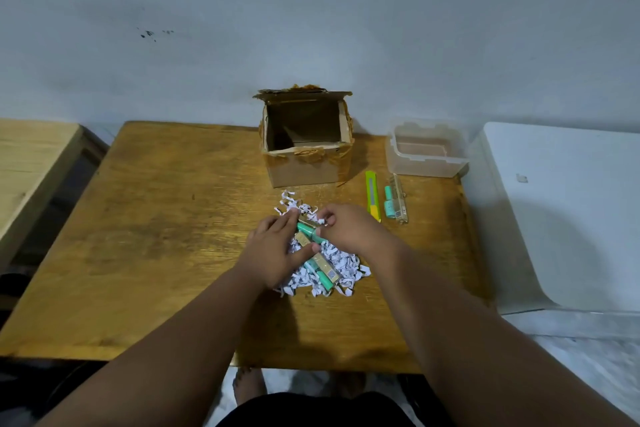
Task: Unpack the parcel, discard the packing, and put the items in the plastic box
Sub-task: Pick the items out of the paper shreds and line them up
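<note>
The right hand (346, 227) lay curled over the far end of a mint-green packaged item (306, 230) on the heap of shredded paper (341, 262), its fingers closed round that end as far as could be seen. The left hand (273, 253) pressed flat and half open on the near-left of the heap, thumb resting against the gold card of the pack, gripping nothing clearly. A second green item (323, 276) lay half buried nearer the person, its long axis running from far-left to near-right. The plastic box (427, 152) stood empty, well to the far right, so the right hand was the nearer one for carrying. Between heap and box lay a yellow-green cutter (372, 194) and one item already freed (394, 199), both pointing away from the person. The cardboard parcel (306, 146) stood open behind the heap on the worktop (166, 225), seemingly emptied.
</note>
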